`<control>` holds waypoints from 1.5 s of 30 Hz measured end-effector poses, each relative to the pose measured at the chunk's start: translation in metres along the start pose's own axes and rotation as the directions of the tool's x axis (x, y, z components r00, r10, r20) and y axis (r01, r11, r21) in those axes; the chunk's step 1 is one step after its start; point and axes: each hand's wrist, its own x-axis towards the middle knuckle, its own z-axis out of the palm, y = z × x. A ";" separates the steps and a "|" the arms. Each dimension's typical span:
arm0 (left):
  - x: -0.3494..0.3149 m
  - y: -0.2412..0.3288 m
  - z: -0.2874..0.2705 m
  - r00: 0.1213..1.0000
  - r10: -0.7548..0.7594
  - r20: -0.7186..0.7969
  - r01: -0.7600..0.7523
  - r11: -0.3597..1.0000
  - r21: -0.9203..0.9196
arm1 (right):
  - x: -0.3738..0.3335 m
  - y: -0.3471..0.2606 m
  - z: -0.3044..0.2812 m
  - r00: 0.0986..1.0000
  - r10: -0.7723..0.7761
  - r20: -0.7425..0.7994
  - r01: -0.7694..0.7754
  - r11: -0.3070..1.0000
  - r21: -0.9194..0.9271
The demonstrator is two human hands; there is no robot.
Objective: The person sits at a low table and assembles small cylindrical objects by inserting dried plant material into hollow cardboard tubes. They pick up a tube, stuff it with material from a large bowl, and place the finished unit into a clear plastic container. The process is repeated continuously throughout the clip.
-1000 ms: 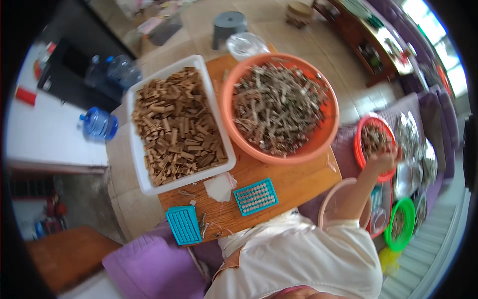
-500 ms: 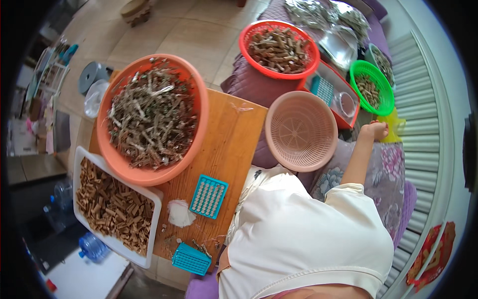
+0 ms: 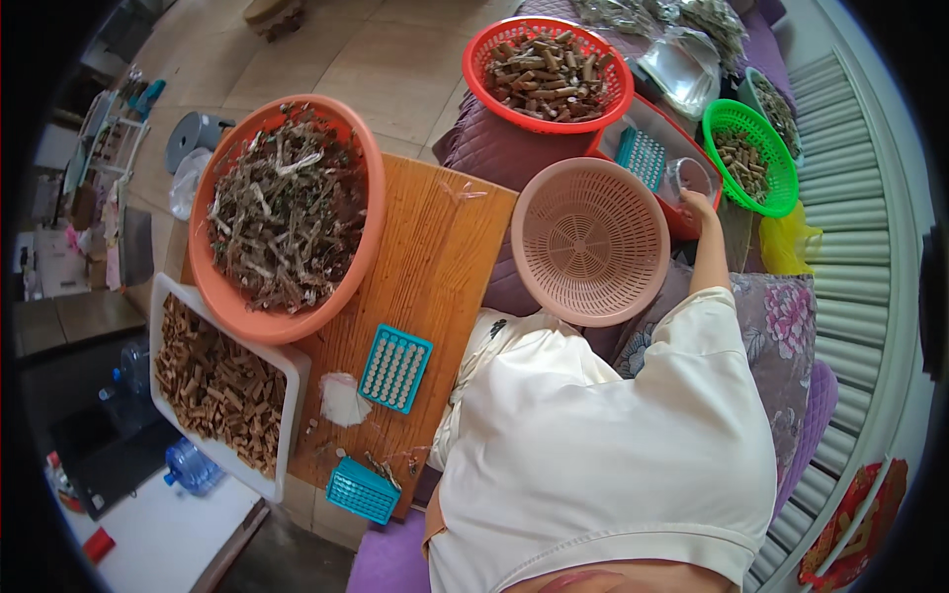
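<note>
Hand [image 3: 698,206] (R), upper R of frame, at rim of clear round tub [image 3: 691,176]; fingers partly hidden, can't tell if gripping or just touching. Tub sits in red box [image 3: 684,226], upper R, nr teal tray [image 3: 641,158]. Green basket [image 3: 788,196] w/ brown pcs [image 3: 739,163], far upper R, R of box. Pink basket [image 3: 593,227] L of hand, approx upper ctr.

pale tiled floor [image 3: 395,59] extends well left of the right hand [image 3: 699,205]. wooden table [image 3: 445,217] stands left of it, purple quilted seating [image 3: 494,148] between. white ribbed panelling [image 3: 850,287] runs to the hand's right. light appears even.
</note>
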 end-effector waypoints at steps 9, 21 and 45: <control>0.003 -0.035 0.036 0.997 0.057 0.042 -0.051 0.991 -0.128 | -0.121 -0.091 0.023 0.330 -0.625 -0.707 0.492 0.753 -0.437; 0.019 -0.072 0.071 0.980 0.171 0.102 -0.136 0.949 -0.284 | -0.315 -0.087 0.220 -0.075 -0.965 0.250 0.991 -0.044 0.128; 0.003 -0.146 0.080 0.962 0.110 0.250 -0.041 0.962 -0.269 | -0.348 -0.127 0.351 -0.341 -0.352 0.872 0.827 -0.553 0.100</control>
